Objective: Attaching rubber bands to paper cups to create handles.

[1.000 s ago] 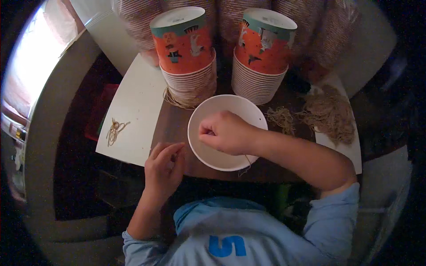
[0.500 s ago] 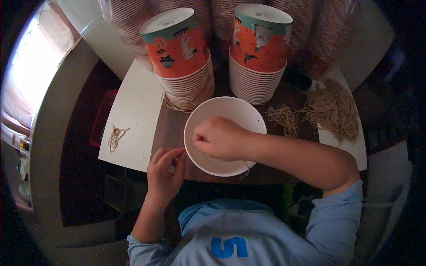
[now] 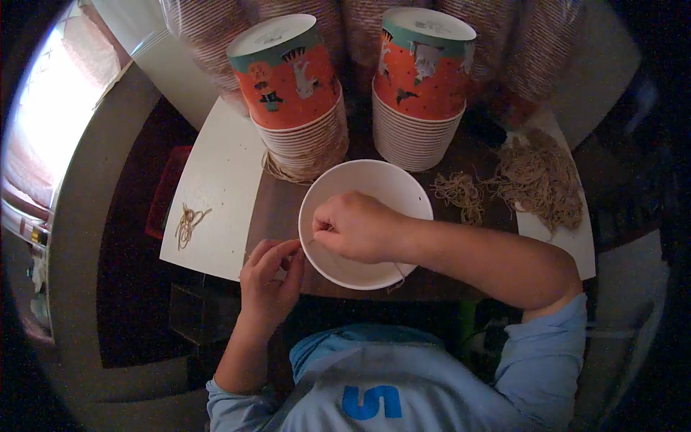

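Fabric of a light blue shirt [image 3: 374,389] fills the near edge, both forearms rising from it. Left hand [image 3: 270,281] sits at the near-left rim of a white paper bowl [image 3: 374,189], its fingers [image 3: 284,250] pinched together on what looks like a thin string at the rim. Right hand [image 3: 356,227] lies over the bowl's mouth, curled into a loose fist with thumb and forefinger nipped shut toward the left hand; whether they hold the same string I cannot tell. The bowl stands on the dark tabletop [image 3: 277,209], between two white sheets. On the left sheet [image 3: 216,173] lies a small tangle of tan string [image 3: 188,222]. To the right, a small clump [image 3: 461,193] and a bigger heap of string [image 3: 540,176] lie near each other. Beyond the bowl stand two stacks of orange printed bowls [image 3: 291,86], upside down, the second stack [image 3: 421,72] just right.
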A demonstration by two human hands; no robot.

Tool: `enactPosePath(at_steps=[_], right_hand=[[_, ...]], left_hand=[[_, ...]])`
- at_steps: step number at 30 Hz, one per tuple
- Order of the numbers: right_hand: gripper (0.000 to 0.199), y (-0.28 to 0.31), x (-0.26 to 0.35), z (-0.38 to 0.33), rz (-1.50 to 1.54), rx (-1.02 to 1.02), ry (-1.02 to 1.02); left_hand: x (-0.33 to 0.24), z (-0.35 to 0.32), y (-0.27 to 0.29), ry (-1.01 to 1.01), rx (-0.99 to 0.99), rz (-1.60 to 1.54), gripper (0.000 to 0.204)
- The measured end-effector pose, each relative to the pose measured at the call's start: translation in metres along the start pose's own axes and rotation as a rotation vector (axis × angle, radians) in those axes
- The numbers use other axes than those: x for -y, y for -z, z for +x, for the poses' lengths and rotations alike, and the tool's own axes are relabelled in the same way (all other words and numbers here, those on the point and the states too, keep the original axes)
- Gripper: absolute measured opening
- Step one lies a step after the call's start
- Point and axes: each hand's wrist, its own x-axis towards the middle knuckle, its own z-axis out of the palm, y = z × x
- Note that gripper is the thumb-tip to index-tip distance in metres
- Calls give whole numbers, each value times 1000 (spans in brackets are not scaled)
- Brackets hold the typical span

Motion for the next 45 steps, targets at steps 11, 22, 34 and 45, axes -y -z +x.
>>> enactPosePath(at_steps=[11,22,34,45], right_hand=[[17,3,-3,1,-3,16,-24],[16,1,-8,3,-54,20,34],[17,-1,-9,4,56,-5,4],[18,2,-11,7,269,42,-142]], left_hand=[[-1,4,-1,1,15,32,15],[-6,8,-1,30,27,14,13],[-4,8,-2,-6,46,21,17],[-8,10,-1,36,62,24,17]])
